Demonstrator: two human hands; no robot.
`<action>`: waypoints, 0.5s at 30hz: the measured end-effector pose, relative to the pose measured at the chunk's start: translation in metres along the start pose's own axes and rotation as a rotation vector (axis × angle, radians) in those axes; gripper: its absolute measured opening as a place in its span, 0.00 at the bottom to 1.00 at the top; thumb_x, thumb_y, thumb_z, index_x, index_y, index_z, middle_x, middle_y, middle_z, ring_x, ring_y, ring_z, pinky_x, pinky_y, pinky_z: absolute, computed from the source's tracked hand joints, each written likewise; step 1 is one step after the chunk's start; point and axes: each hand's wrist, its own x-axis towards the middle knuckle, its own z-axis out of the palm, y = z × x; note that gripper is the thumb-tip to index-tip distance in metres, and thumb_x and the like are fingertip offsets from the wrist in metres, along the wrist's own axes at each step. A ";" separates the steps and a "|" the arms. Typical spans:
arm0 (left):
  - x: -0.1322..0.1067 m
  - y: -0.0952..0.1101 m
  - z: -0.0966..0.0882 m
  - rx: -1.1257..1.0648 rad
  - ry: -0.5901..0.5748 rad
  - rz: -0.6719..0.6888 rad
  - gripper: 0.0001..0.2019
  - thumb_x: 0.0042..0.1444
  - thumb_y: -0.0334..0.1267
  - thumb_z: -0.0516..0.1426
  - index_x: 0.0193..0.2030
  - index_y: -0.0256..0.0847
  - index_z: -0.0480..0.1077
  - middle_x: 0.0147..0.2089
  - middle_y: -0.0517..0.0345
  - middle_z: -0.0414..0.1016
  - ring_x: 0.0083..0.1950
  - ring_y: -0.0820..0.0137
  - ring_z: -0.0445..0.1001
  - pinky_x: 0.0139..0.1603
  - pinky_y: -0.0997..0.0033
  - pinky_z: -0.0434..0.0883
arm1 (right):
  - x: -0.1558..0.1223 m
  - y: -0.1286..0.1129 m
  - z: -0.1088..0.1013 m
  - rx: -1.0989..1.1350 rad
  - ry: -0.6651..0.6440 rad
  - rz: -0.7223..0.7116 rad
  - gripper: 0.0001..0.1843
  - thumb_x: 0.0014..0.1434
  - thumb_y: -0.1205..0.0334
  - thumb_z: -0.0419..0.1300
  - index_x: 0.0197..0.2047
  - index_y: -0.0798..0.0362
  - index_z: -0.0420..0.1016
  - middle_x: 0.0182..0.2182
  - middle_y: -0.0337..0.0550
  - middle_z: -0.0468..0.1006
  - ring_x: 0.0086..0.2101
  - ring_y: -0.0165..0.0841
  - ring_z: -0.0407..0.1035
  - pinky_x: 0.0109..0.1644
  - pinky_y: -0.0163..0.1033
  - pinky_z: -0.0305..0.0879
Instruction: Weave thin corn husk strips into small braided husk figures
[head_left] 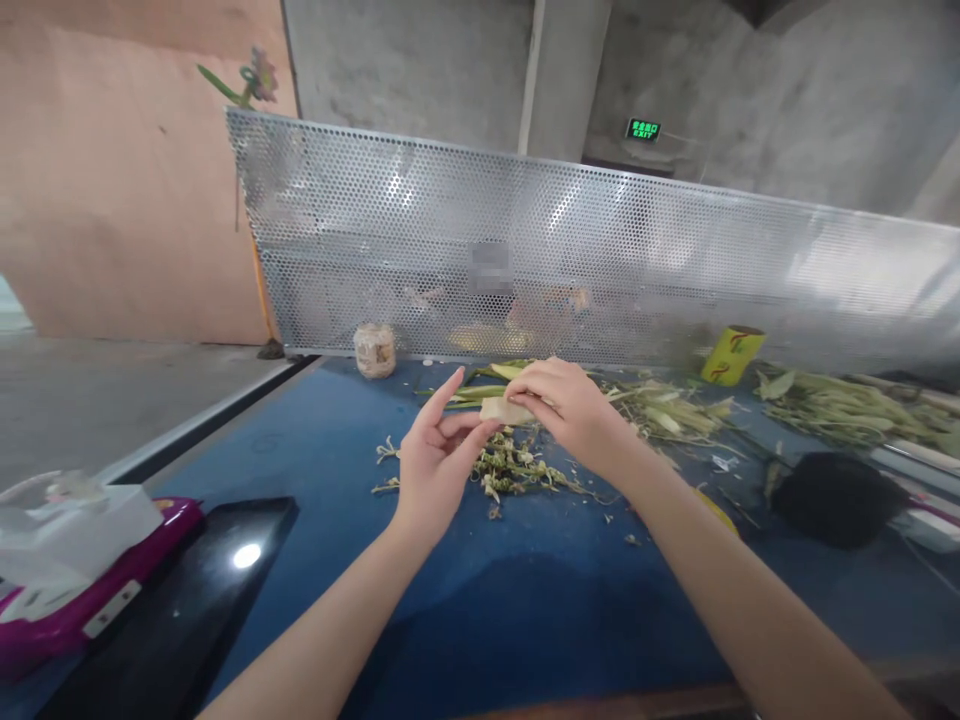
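Observation:
Both my hands are raised over the blue table (315, 440). My right hand (574, 405) is closed in a pinch on a pale, flat strip of leaf (504, 410). Beside it, my left hand (439, 455) touches the strip's left end with its thumb and fingertips, its fingers partly stretched out. Below the hands lies a small heap of dried flower and stem scraps (510, 468). Green and yellow leaves and stems (660, 405) lie just behind the hands.
A perforated metal screen (600, 260) closes the table's far side. A small jar (374, 350) and a yellow can (731, 355) stand before it. A black pouch (836, 497) lies right; a black tray (195, 590) and pink box (82, 600) lie left. More stems (847, 410) far right.

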 end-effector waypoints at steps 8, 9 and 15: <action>0.002 -0.011 -0.001 -0.165 -0.045 -0.141 0.34 0.46 0.35 0.60 0.60 0.37 0.53 0.24 0.63 0.73 0.25 0.79 0.67 0.32 0.77 0.66 | -0.019 0.003 0.018 0.072 0.149 0.052 0.08 0.58 0.70 0.48 0.33 0.53 0.67 0.32 0.42 0.72 0.36 0.31 0.64 0.42 0.38 0.56; 0.002 -0.012 -0.001 -0.184 -0.063 -0.144 0.33 0.47 0.36 0.59 0.60 0.37 0.52 0.23 0.63 0.73 0.25 0.79 0.67 0.32 0.77 0.66 | -0.020 0.004 0.018 0.117 0.152 0.067 0.08 0.58 0.70 0.48 0.33 0.53 0.66 0.32 0.41 0.72 0.36 0.30 0.64 0.42 0.38 0.56; 0.006 -0.014 -0.002 -0.101 -0.040 -0.076 0.30 0.46 0.36 0.59 0.57 0.40 0.56 0.26 0.62 0.74 0.24 0.79 0.67 0.30 0.77 0.67 | -0.028 0.005 0.020 0.095 0.142 0.087 0.07 0.58 0.69 0.49 0.33 0.52 0.66 0.32 0.39 0.72 0.37 0.29 0.64 0.42 0.37 0.53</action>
